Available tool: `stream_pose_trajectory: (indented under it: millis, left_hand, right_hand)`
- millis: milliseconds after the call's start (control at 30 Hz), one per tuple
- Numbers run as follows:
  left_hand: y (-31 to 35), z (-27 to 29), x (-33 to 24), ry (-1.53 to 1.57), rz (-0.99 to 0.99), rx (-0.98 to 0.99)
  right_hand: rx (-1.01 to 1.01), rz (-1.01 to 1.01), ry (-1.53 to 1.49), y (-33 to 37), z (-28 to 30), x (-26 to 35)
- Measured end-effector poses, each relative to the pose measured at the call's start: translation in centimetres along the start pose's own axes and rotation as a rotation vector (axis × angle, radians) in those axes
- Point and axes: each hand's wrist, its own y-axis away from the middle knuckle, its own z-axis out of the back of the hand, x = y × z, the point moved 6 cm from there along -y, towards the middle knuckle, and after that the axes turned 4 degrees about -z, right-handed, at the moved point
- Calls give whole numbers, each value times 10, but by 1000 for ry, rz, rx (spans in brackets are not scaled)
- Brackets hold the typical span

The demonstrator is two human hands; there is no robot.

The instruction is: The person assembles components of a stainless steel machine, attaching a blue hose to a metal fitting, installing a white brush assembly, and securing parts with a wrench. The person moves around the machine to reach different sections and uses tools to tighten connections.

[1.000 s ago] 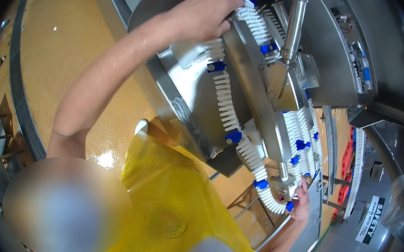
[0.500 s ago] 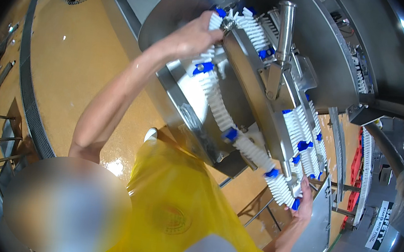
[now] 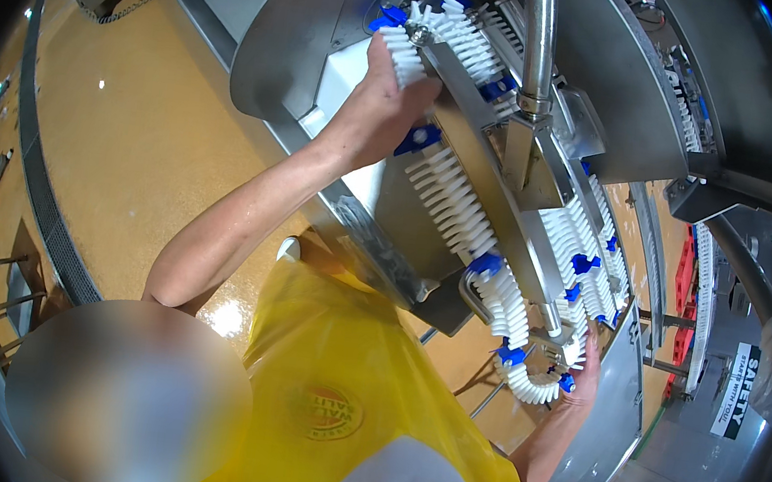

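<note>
A white plastic chain with rib-like fingers (image 3: 453, 196) and blue links runs along a steel frame (image 3: 473, 146) in a machine. My left hand (image 3: 385, 103) is closed round its upper stretch, just below the frame's top end. A blue link (image 3: 417, 138) shows right beside that hand. The chain's lower part curves round the frame's bottom end in a loop hanging a little below it. At that end my right hand (image 3: 583, 373) holds the chain's outer side, its fingers partly hidden by the ribs. More ribbed chain (image 3: 577, 234) lies on the frame's far side.
A polished upright steel handle (image 3: 538, 54) rises from the frame. Curved steel housing (image 3: 279, 48) surrounds the top, and a steel panel (image 3: 610, 409) stands beyond my right hand. A drain grate (image 3: 41, 173) crosses the tan floor (image 3: 158, 110) at left. My yellow apron (image 3: 327, 339) nears the machine.
The chain's near run has drawn in closer to the frame, and its lower end now bends into a loop. My left hand has come down and wraps the chain; my right hand stays at the bottom end.
</note>
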Motion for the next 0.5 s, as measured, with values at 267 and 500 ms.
stream_pose_trajectory:
  millis: [267,500]
  left_hand:
    - [18,-20,-5,237,-16,-73]
    - [53,-67,9,182,75,-349]
  right_hand:
    - [180,34,-132,-8,-19,-18]
    - [777,-186,-557,17,-88,-30]
